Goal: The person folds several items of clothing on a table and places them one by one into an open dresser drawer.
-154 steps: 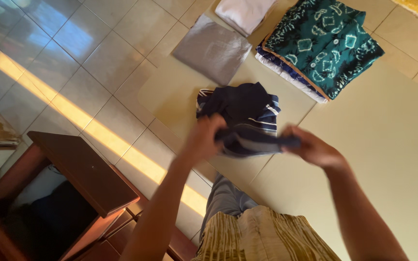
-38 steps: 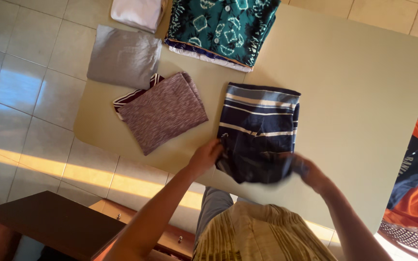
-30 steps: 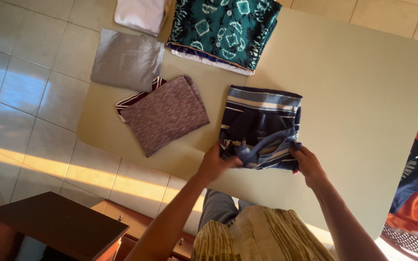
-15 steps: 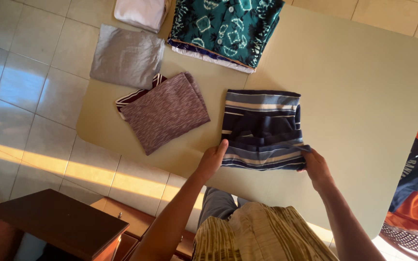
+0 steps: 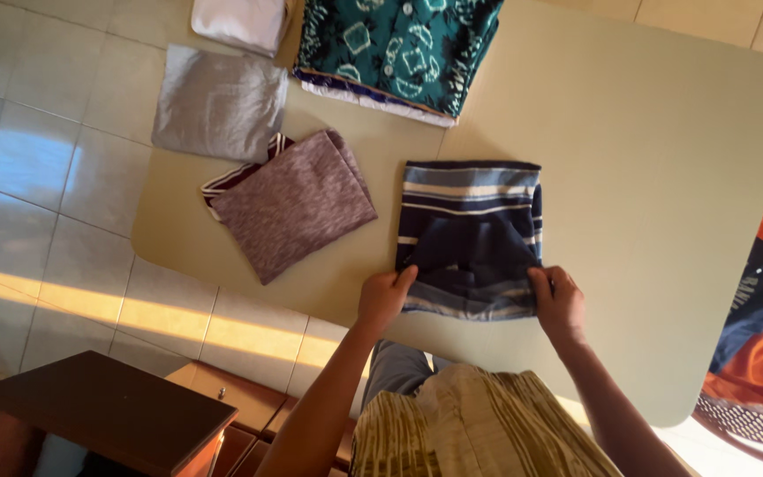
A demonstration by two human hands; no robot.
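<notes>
Cloth, soft and light, is all this navy striped shirt (image 5: 470,234) amounts to; it looks limp enough to sag wherever nothing bears it up, so the sound places to take it are the two near corners of the fold, one per hand, as is done now. It lies folded on the pale table (image 5: 664,177), close to the table's near edge, just right of the mottled purple garment (image 5: 291,205) and well below the green patterned shirt (image 5: 399,49). Left hand (image 5: 383,299) pinches the near-left corner, fingers curled over the cloth; right hand (image 5: 558,302) grips the near-right corner likewise, both closed on fabric; the near edge is doubled up between them. Its long axis runs from the near edge towards the green shirt; the stripes cross it; which end is the collar I cannot tell.
</notes>
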